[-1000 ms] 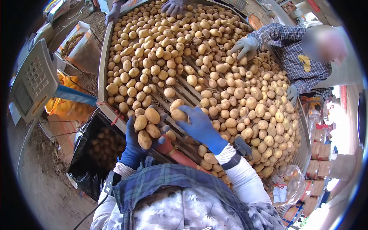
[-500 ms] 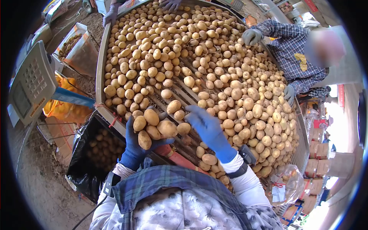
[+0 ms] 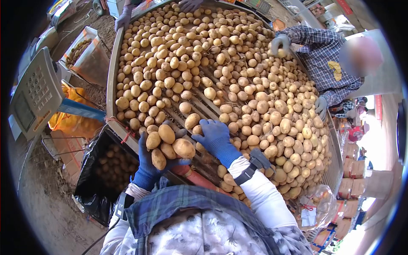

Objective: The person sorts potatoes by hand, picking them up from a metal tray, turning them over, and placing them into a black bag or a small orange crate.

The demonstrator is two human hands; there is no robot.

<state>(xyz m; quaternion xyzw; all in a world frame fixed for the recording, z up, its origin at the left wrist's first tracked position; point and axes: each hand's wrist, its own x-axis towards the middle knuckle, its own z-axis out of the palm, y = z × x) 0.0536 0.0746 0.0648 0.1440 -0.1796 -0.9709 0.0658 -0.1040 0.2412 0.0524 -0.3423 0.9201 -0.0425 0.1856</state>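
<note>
My left hand (image 3: 146,169), in a blue knit glove, cradles several potatoes (image 3: 166,134) in its palm and against its fingers, above the near edge of the slatted table. My right hand (image 3: 216,140), gloved alike, has come down on the slats just right of that handful. Its thumb and fingers close round a small potato (image 3: 196,130), which is partly covered. Another potato (image 3: 201,148) shows under the thumb side, and one more potato (image 3: 192,120) lies just beyond the fingertips. Loose potatoes (image 3: 259,106) spread over most of the table.
A black-lined bin (image 3: 91,187) with potatoes stands at the near left, below a scale display (image 3: 36,93). A co-worker in a checked shirt (image 3: 321,55) works at the right edge; another person's gloved hand (image 3: 123,19) rests on the far rim. A red pipe (image 3: 199,178) crosses the near edge.
My right hand has moved left and down onto a small potato beside the handful. My left hand has stayed nearly still with its potatoes. The co-worker's upper hand has moved slightly over the potatoes.
</note>
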